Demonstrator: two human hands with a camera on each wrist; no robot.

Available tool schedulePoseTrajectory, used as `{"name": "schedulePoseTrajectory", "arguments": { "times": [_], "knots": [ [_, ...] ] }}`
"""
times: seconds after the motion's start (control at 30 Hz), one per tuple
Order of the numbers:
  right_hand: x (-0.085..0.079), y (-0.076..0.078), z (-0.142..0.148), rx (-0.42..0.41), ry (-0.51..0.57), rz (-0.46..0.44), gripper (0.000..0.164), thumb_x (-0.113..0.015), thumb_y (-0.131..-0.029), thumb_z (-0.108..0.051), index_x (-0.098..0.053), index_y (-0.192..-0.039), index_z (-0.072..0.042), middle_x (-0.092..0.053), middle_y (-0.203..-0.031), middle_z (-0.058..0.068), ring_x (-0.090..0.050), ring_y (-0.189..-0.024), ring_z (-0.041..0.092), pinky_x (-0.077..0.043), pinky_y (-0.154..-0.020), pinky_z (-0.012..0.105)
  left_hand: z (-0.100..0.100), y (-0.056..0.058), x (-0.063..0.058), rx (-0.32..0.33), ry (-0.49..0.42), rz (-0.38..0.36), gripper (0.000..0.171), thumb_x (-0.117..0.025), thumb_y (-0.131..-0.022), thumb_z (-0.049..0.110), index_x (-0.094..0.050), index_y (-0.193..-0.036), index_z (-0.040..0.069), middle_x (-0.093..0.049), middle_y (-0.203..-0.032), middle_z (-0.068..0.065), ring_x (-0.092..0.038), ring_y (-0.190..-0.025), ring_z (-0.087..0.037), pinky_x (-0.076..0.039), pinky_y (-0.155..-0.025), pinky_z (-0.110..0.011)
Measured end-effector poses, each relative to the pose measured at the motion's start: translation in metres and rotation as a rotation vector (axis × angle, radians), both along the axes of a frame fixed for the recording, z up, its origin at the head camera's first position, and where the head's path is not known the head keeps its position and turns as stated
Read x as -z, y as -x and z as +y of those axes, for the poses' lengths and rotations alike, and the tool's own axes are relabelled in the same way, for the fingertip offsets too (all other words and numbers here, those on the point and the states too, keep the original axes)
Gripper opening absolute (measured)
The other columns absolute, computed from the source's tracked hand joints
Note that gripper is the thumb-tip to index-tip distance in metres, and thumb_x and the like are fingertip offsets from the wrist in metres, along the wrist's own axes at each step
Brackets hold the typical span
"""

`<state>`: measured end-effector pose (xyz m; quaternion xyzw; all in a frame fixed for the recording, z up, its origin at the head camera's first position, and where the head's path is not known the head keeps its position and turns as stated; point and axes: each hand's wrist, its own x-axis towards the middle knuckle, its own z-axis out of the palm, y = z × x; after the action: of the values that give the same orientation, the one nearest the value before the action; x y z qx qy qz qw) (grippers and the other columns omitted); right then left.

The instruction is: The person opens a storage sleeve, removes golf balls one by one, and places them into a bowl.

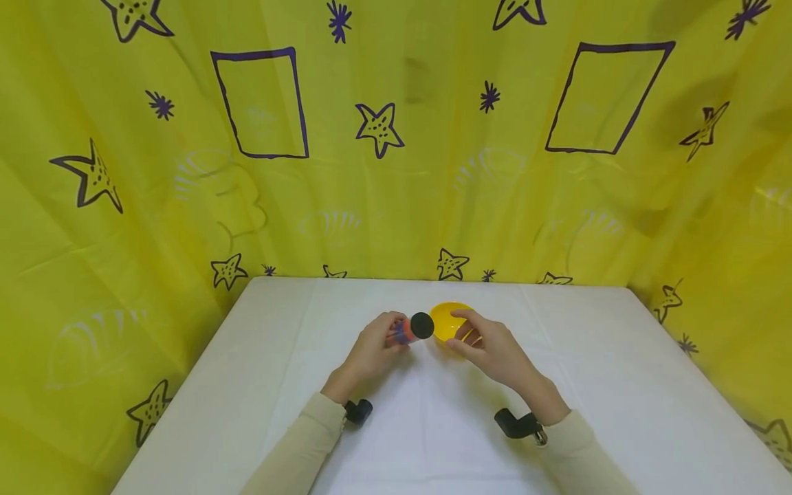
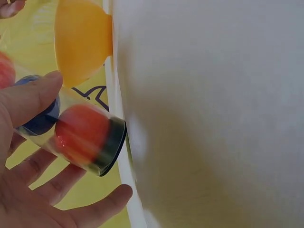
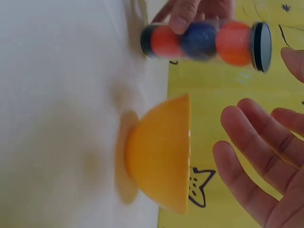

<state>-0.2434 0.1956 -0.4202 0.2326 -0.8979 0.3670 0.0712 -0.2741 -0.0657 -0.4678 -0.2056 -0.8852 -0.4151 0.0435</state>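
Note:
My left hand (image 1: 370,346) grips a clear tube (image 2: 66,102) with a black cap at each end. Inside it sit two orange-red balls and a dark blue ball (image 3: 198,41) between them. The tube stands upright, slightly tilted, close over the table, just left of a yellow bowl (image 3: 159,154). That bowl rests upright on the table. Over its right side hovers my right hand (image 1: 500,352), fingers spread and relaxed, holding nothing. The tube's upper cap (image 1: 423,325) faces the head camera.
A white-covered table (image 1: 396,426) lies under both hands. Yellow curtains (image 1: 427,199) with drawn stars and frames hang behind it and along the sides. A black wrist camera mount (image 1: 516,424) sits at the right wrist, another (image 1: 359,412) at the left.

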Motion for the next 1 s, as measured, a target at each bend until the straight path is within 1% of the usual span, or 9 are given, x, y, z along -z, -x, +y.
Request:
{"name": "schedulePoseTrajectory", "arguments": {
  "times": [0.23,0.27,0.47,0.53,0.63,0.77,0.9,1.0],
  "knots": [
    [0.006,-0.005,-0.014,0.001,-0.012,0.004,0.054,-0.078,-0.092,-0.033,-0.058,-0.135,-0.008,-0.071,-0.091,-0.002,-0.065,-0.074,0.007,-0.055,-0.067,0.022,0.004,-0.007,-0.005,0.014,0.054,0.006,0.043,-0.076,-0.091,0.006,-0.059,-0.129,0.018,-0.06,-0.124,-0.006,-0.056,-0.119,-0.027,-0.049,-0.107,-0.05],
    [0.006,-0.005,-0.015,0.006,-0.018,0.005,0.054,-0.078,-0.091,-0.034,-0.058,-0.135,-0.008,-0.072,-0.091,-0.001,-0.065,-0.074,0.007,-0.055,-0.067,0.022,0.004,-0.007,-0.004,0.021,0.066,0.019,0.043,-0.076,-0.091,0.005,-0.06,-0.128,0.018,-0.06,-0.124,-0.007,-0.056,-0.119,-0.028,-0.049,-0.107,-0.05],
    [0.006,-0.007,-0.018,0.026,-0.056,-0.001,0.055,-0.077,-0.091,-0.039,-0.06,-0.135,-0.01,-0.071,-0.092,0.001,-0.064,-0.075,0.01,-0.053,-0.066,0.022,0.004,-0.007,-0.004,0.051,0.146,0.044,0.041,-0.075,-0.092,0.008,-0.06,-0.129,0.018,-0.058,-0.124,-0.007,-0.054,-0.12,-0.027,-0.051,-0.107,-0.048],
    [0.006,-0.008,-0.018,0.034,-0.065,-0.006,0.055,-0.077,-0.091,-0.04,-0.061,-0.134,-0.011,-0.071,-0.092,0.001,-0.065,-0.075,0.01,-0.053,-0.066,0.022,0.004,-0.008,-0.005,0.059,0.168,0.05,0.042,-0.076,-0.092,0.009,-0.059,-0.13,0.017,-0.06,-0.125,-0.007,-0.055,-0.12,-0.027,-0.05,-0.108,-0.048],
    [0.006,-0.008,-0.018,0.046,-0.07,-0.017,0.054,-0.077,-0.091,-0.04,-0.062,-0.133,-0.011,-0.072,-0.094,0.001,-0.066,-0.076,0.011,-0.054,-0.067,0.022,0.004,-0.01,-0.01,0.071,0.201,0.076,0.044,-0.076,-0.091,0.009,-0.059,-0.131,0.015,-0.063,-0.125,-0.007,-0.056,-0.119,-0.027,-0.05,-0.109,-0.047],
    [0.005,-0.009,-0.018,0.065,-0.068,-0.015,0.052,-0.077,-0.091,-0.042,-0.064,-0.128,-0.008,-0.073,-0.092,0.003,-0.066,-0.076,0.01,-0.054,-0.067,0.022,0.003,-0.011,-0.017,0.079,0.242,0.108,0.045,-0.078,-0.09,0.011,-0.058,-0.131,0.015,-0.067,-0.124,-0.008,-0.058,-0.114,-0.025,-0.051,-0.107,-0.044],
    [0.003,-0.009,-0.017,0.073,-0.053,-0.018,0.048,-0.074,-0.093,-0.043,-0.065,-0.125,-0.009,-0.072,-0.091,0.002,-0.064,-0.075,0.009,-0.054,-0.067,0.023,0.002,-0.013,-0.025,0.077,0.251,0.099,0.048,-0.081,-0.088,0.014,-0.06,-0.131,0.015,-0.068,-0.122,-0.007,-0.058,-0.112,-0.024,-0.053,-0.104,-0.043],
    [0.003,-0.009,-0.017,0.07,-0.021,-0.023,0.042,-0.073,-0.094,-0.04,-0.065,-0.122,-0.011,-0.072,-0.09,0.002,-0.063,-0.074,0.01,-0.053,-0.066,0.022,0.001,-0.014,-0.029,0.071,0.257,0.092,0.049,-0.082,-0.087,0.017,-0.06,-0.132,0.015,-0.067,-0.121,-0.007,-0.058,-0.112,-0.023,-0.054,-0.103,-0.042]
  ]
}}
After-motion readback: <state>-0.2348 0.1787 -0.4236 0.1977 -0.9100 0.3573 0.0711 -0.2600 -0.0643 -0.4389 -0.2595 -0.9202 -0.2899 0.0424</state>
